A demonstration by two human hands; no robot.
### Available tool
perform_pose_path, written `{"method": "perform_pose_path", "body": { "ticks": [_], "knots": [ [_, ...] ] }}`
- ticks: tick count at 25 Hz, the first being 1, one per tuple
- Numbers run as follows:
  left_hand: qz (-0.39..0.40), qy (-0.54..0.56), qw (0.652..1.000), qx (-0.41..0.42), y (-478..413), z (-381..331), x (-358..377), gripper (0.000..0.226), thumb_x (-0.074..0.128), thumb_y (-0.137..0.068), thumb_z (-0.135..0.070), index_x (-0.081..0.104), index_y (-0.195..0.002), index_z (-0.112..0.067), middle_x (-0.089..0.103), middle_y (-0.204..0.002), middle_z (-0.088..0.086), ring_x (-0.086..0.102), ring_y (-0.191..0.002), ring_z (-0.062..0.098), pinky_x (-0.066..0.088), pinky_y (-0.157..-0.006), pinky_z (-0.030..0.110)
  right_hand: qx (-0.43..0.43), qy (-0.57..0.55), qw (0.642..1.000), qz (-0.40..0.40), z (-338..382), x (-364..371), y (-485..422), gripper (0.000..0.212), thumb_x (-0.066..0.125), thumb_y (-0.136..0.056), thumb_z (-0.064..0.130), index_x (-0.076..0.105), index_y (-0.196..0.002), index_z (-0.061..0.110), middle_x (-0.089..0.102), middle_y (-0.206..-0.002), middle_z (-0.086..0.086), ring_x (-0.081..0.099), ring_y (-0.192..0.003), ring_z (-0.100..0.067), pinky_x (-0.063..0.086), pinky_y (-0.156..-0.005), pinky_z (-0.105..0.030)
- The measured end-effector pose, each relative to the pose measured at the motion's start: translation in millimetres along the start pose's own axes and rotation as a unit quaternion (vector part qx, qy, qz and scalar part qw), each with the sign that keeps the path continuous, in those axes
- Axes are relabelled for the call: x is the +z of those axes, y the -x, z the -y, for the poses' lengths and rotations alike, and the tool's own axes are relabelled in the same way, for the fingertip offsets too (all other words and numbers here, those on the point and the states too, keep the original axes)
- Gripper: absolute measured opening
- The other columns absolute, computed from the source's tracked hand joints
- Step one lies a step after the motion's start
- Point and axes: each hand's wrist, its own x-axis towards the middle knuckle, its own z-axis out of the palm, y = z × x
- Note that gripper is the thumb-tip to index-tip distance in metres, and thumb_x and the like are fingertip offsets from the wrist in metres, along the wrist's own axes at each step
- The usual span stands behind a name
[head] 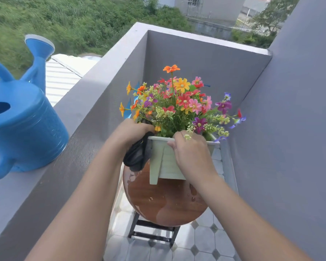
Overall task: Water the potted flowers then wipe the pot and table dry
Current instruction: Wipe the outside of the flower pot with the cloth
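A pale green square pot full of colourful flowers stands on a small round brown table. My left hand grips a dark cloth against the pot's left side, near the rim. My right hand holds the pot's front rim, fingers curled over the edge. Water patches lie on the table top in front of the pot. A blue watering can sits on the balcony ledge at the left, apart from both hands.
The grey ledge runs along the left, with a drop to grass beyond. Grey walls close in the back and right of the narrow balcony. The tiled floor shows under the table's black legs.
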Motion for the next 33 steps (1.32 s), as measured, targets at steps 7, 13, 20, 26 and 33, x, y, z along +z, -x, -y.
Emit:
{"method": "perform_pose_path", "body": {
  "ticks": [7, 13, 20, 26, 33],
  "knots": [
    [-0.135, 0.074, 0.972, 0.178, 35, 5, 33, 0.045, 0.051, -0.092, -0.046, 0.049, -0.071, -0.007, 0.049, -0.063, 0.0, 0.048, -0.068, 0.024, 0.031, -0.059, 0.035, 0.078, -0.254, 0.964, -0.021, -39, -6, 14, 0.032, 0.033, -0.094, 0.035, 0.029, -0.066, 0.018, 0.027, -0.058, 0.011, 0.028, -0.055, -0.01, 0.015, -0.054, -0.024],
    [-0.216, 0.028, 0.948, 0.232, 69, 22, 79, 0.05, 0.036, -0.092, -0.054, 0.061, -0.116, -0.018, 0.068, -0.103, 0.003, 0.058, -0.102, 0.024, 0.04, -0.077, 0.034, 0.029, -0.296, 0.954, -0.034, -62, -8, 28, 0.051, 0.026, -0.097, 0.044, 0.044, -0.065, 0.009, 0.032, -0.062, 0.009, 0.031, -0.061, -0.006, 0.03, -0.06, -0.007],
    [-0.224, 0.043, 0.965, 0.133, 16, 13, 64, 0.036, 0.041, -0.095, -0.045, 0.051, -0.075, -0.017, 0.06, -0.076, 0.006, 0.053, -0.087, 0.034, 0.031, -0.067, 0.035, 0.023, -0.312, 0.949, -0.04, -61, -4, 28, 0.053, 0.027, -0.097, 0.042, 0.046, -0.066, 0.004, 0.03, -0.063, 0.013, 0.029, -0.062, -0.002, 0.029, -0.061, -0.006],
    [-0.234, 0.039, 0.959, 0.155, 26, 25, 77, 0.035, 0.032, -0.098, -0.048, 0.046, -0.085, -0.018, 0.063, -0.089, 0.01, 0.054, -0.087, 0.033, 0.035, -0.066, 0.038, 0.012, -0.316, 0.948, -0.03, -62, -1, 27, 0.049, 0.031, -0.096, 0.041, 0.045, -0.065, 0.006, 0.029, -0.062, 0.016, 0.03, -0.061, -0.002, 0.029, -0.061, -0.006],
    [-0.246, -0.096, 0.962, 0.073, 7, 78, 76, 0.041, 0.032, -0.097, -0.05, 0.052, -0.092, -0.014, 0.066, -0.092, 0.015, 0.058, -0.087, 0.039, 0.039, -0.067, 0.04, 0.041, -0.327, 0.943, -0.035, -62, 3, 30, 0.034, 0.037, -0.092, 0.027, 0.035, -0.061, 0.014, 0.027, -0.057, 0.011, 0.034, -0.057, 0.003, 0.026, -0.053, -0.008]
  ]
}}
